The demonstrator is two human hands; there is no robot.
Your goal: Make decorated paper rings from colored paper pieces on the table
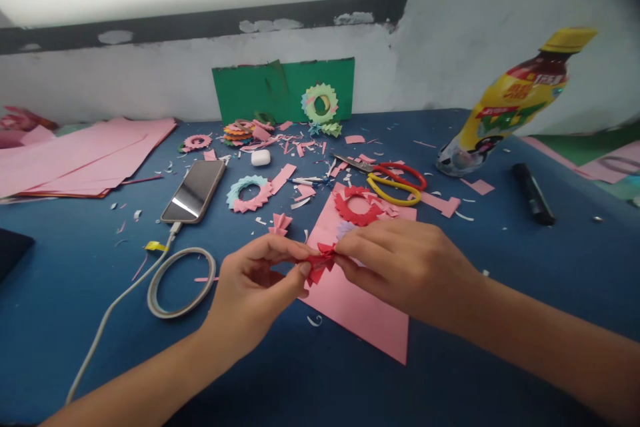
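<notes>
Between my two hands is a small red folded-paper piece (320,263) with pointed, pleated edges. My left hand (260,280) pinches its left end between thumb and fingers. At its right end my right hand (400,263) closes its fingertips on the paper, partly hiding it. Below both hands lies a pink paper sheet (370,313). Just beyond my right hand rests a red folded-paper ring (343,205), with a bit of lilac folded paper (345,229) before it. A pink folded piece (281,224) lies beyond my left hand.
Scissors (395,180) lie behind the red ring. On the left are a phone (195,190) with its cable, a tape roll (155,287) and pink sheets (85,153). A bottle (515,103) and a black marker-like object (533,193) are on the right. Paper scraps litter the blue table.
</notes>
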